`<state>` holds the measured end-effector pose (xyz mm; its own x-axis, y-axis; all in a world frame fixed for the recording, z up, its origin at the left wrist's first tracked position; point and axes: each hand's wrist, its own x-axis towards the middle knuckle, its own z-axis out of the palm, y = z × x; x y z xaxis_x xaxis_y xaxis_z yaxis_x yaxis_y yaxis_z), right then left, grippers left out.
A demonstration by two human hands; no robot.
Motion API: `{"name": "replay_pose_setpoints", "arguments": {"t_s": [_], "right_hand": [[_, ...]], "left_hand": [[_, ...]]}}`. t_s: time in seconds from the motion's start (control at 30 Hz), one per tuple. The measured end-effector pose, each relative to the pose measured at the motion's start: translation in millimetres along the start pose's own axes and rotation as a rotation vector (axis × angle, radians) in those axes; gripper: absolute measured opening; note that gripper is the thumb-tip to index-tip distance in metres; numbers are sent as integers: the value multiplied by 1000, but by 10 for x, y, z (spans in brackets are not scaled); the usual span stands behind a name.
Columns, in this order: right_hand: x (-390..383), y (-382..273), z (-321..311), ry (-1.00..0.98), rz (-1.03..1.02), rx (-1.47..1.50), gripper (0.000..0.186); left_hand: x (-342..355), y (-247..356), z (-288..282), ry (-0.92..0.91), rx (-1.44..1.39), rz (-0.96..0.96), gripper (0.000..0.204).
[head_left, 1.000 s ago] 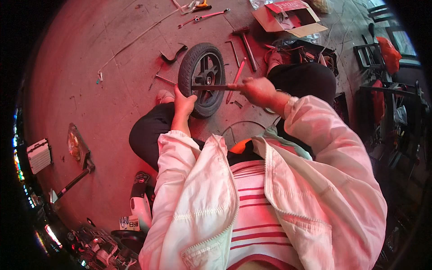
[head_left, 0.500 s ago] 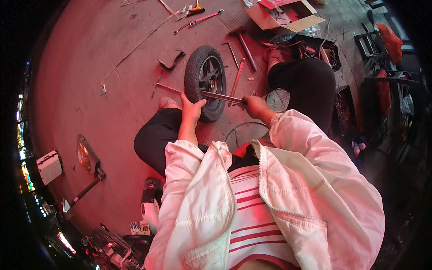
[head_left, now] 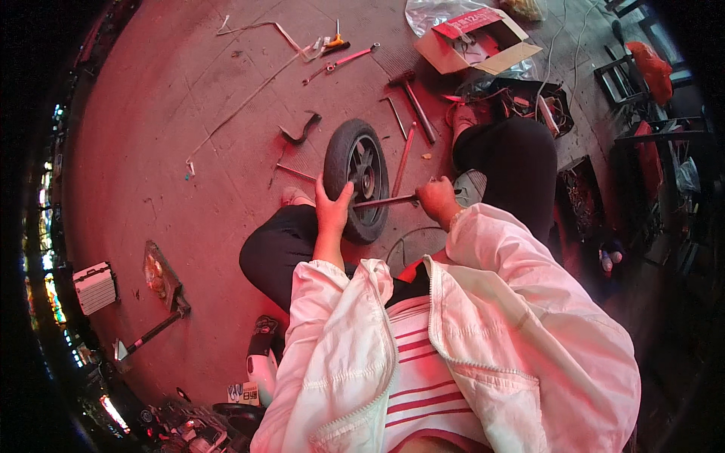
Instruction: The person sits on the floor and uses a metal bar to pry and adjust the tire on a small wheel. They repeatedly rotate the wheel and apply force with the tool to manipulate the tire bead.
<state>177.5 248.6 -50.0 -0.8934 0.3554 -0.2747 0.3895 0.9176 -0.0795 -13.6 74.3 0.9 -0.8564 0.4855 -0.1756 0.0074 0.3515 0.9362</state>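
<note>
A small wheel with a black tyre (head_left: 344, 158) and dark spoked rim (head_left: 365, 180) stands upright on the floor between my legs. My left hand (head_left: 332, 208) is closed on the tyre's near left side, thumb over the tread. In my right hand (head_left: 438, 200), fingers wrapped, is a metal tyre lever (head_left: 389, 201). It reaches left across the wheel's near part, its far end by the rim and tyre edge. Whether that tip is under the tyre bead I cannot tell. A thin metal rod (head_left: 296, 173) shows left of the tyre.
Beyond the wheel lie a hammer (head_left: 414, 109), a reddish bar (head_left: 404, 158), a bent black piece (head_left: 302, 130) and wrenches (head_left: 340, 63). An open carton (head_left: 483, 49) stands far right, near a black tool tray (head_left: 532, 102). A white case (head_left: 95, 288) sits at left.
The view has shifted, so the scene sits lower. Against the wheel, my right hand has moved farther from me. The lever now crosses nearer the wheel's bottom and tilts the other way.
</note>
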Motion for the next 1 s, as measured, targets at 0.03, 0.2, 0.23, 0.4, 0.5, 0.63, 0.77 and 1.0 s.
{"name": "replay_pose_setpoints", "arguments": {"t_s": [0.03, 0.2, 0.23, 0.4, 0.5, 0.63, 0.77, 1.0], "right_hand": [[-11, -14, 24, 12, -43, -39, 13], [-38, -75, 22, 93, -150, -96, 14], [-26, -63, 21, 167, -176, -143, 14], [205, 97, -311, 424, -310, -267, 13], [377, 357, -731, 463, -394, -258, 15], [414, 479, -1179, 367, -336, -269, 11], [157, 224, -1741, 149, -367, -59, 17], [-35, -256, -1963, 105, -472, -201, 17]], "left_hand": [[-13, 48, -10, 3, 26, -41, 73], [-55, -197, -94, 11, 147, -91, 77], [-71, -193, -105, -6, 146, -101, 77], [-102, -261, -171, -4, 184, -95, 81], [-77, -290, -255, -15, 114, -147, 84], [-125, -231, -254, 97, 327, -128, 90], [-148, -278, -319, 79, 433, -106, 86], [-215, -90, -234, 68, 497, -120, 78]]}}
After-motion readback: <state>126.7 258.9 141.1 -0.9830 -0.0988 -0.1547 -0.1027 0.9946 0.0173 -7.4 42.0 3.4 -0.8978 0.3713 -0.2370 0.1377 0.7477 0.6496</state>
